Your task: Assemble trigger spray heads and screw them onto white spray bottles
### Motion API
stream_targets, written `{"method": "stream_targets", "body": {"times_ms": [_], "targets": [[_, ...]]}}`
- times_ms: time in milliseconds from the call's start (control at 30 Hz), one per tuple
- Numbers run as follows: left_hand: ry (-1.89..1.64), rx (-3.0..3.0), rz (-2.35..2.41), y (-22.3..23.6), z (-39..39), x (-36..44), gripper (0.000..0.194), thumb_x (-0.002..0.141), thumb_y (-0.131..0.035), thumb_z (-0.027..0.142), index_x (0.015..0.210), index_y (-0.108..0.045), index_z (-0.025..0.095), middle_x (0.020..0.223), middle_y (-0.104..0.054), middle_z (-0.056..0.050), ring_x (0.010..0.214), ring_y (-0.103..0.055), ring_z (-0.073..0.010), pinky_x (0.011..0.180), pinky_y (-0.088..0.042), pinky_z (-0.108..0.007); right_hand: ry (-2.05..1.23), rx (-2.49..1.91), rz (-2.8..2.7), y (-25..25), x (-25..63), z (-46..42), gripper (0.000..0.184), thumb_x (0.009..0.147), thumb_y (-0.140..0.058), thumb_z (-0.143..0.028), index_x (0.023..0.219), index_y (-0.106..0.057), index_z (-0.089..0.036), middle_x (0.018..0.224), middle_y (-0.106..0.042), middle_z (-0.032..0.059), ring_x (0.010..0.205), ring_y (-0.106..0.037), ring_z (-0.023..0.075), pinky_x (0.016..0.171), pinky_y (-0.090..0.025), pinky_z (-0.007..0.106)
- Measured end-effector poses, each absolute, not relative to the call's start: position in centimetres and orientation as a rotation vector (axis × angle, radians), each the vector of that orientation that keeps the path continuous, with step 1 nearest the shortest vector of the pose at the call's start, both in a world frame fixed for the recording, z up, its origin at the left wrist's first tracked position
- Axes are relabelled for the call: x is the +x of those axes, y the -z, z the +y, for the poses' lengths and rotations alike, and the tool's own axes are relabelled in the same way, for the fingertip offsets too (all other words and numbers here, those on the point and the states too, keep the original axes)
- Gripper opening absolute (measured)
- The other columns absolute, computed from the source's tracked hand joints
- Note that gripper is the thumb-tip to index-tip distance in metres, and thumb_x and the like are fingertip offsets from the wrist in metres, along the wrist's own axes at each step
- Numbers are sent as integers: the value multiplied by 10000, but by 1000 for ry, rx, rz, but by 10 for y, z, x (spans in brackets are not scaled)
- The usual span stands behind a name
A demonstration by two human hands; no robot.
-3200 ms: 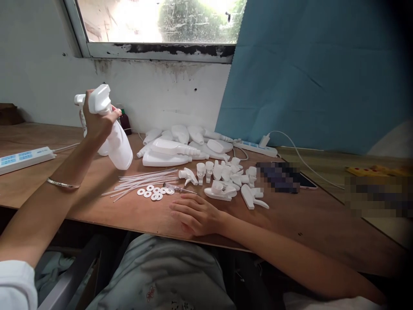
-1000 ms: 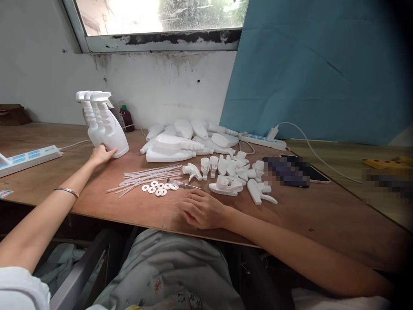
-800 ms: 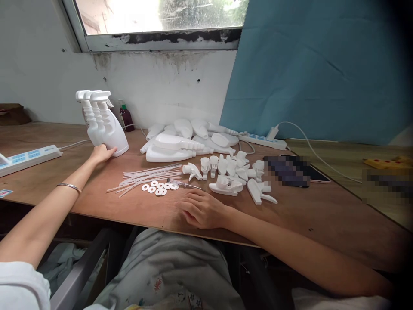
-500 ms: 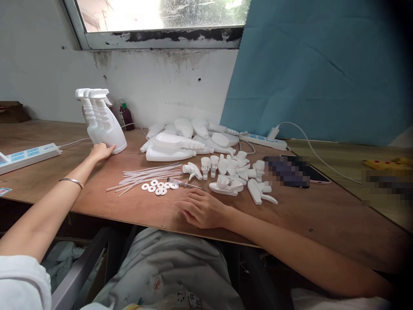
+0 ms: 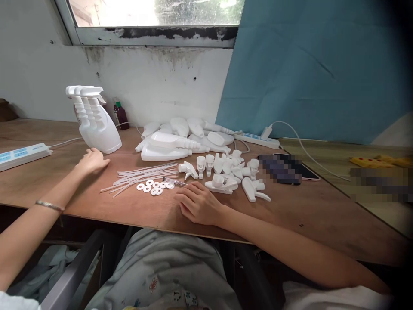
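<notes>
My left hand (image 5: 93,161) is open on the table, fingers apart, just in front of several white spray bottles (image 5: 106,133) standing in a row, trigger heads fitted. It holds nothing. My right hand (image 5: 198,204) lies on the table near the front edge, open with loosely bent fingers and nothing visible in it. By its fingertips is a slim screwdriver-like tool (image 5: 174,181) with a clear handle. White ring washers (image 5: 147,188) and a bundle of thin white tubes (image 5: 129,178) lie left of it. Loose white trigger heads (image 5: 222,183) are spread beyond and right of that hand.
White bottles without heads (image 5: 166,153) lie piled near the wall. A dark bottle (image 5: 120,115) stands behind the spray bottles. Power strips lie at left (image 5: 24,155) and back right (image 5: 258,140), with cords. Phones, partly blurred, (image 5: 309,172) rest at right.
My left hand has come away from the base of the standing spray bottles, drawing back toward me. My right hand stays at the same spot on the table. The view has shifted slightly.
</notes>
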State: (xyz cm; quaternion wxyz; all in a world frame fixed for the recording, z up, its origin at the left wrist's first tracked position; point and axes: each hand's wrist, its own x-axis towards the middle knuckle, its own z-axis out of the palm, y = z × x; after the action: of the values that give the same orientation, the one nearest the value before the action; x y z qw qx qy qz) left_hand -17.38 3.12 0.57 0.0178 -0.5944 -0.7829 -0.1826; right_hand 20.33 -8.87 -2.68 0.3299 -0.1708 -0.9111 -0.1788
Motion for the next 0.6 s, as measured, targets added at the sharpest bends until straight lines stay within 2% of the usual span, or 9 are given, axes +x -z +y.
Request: {"method": "stream_targets", "body": {"times_ms": [67,100,167,233,367,600], "targets": [[493,-1881,-2435,-14,2,-147,626,679,-577,408,1082,-434,-50,1141,-444,-374,1012,-485,-497,775,-393,-571,470,-583,-2410,27,204,-89,143,804,-453,-136,910,-548,-136,925,-627,76,843,-541,186,764,-422,332],[461,-1974,-2324,-18,-15,-131,550,756,-486,438,1079,-438,-4,1135,-472,-308,1001,-511,-437,794,-403,-524,474,-645,-2420,28,204,-88,152,806,-451,-138,919,-552,-132,954,-620,83,867,-537,196,773,-418,338],[506,-2184,-2108,-22,-48,-99,387,823,-403,416,1005,-469,80,1033,-543,-174,923,-554,-301,797,-425,-415,503,-761,-2411,30,203,-88,168,819,-442,-138,940,-558,-128,1002,-609,93,907,-526,213,797,-410,348],[578,-2433,-1933,-18,-74,-71,286,842,-394,400,910,-507,146,916,-572,-80,826,-552,-218,729,-438,-332,557,-862,-2365,33,202,-87,186,839,-416,-118,953,-562,-125,1027,-606,94,929,-520,218,810,-403,343],[708,-2682,-1566,8,-93,-44,229,838,-421,360,846,-547,169,865,-569,-59,824,-526,-201,735,-425,-321,650,-1049,-2294,39,195,-82,250,849,-369,-60,1001,-557,-124,1062,-606,91,957,-514,220,797,-402,323],[730,-2565,-1447,34,-87,-39,232,842,-453,318,915,-605,159,914,-567,-76,862,-501,-216,756,-415,-346,614,-1342,-2353,36,186,-70,258,844,-418,-153,1080,-519,-179,1251,-515,68,892,-532,242,738,-410,369]]}}
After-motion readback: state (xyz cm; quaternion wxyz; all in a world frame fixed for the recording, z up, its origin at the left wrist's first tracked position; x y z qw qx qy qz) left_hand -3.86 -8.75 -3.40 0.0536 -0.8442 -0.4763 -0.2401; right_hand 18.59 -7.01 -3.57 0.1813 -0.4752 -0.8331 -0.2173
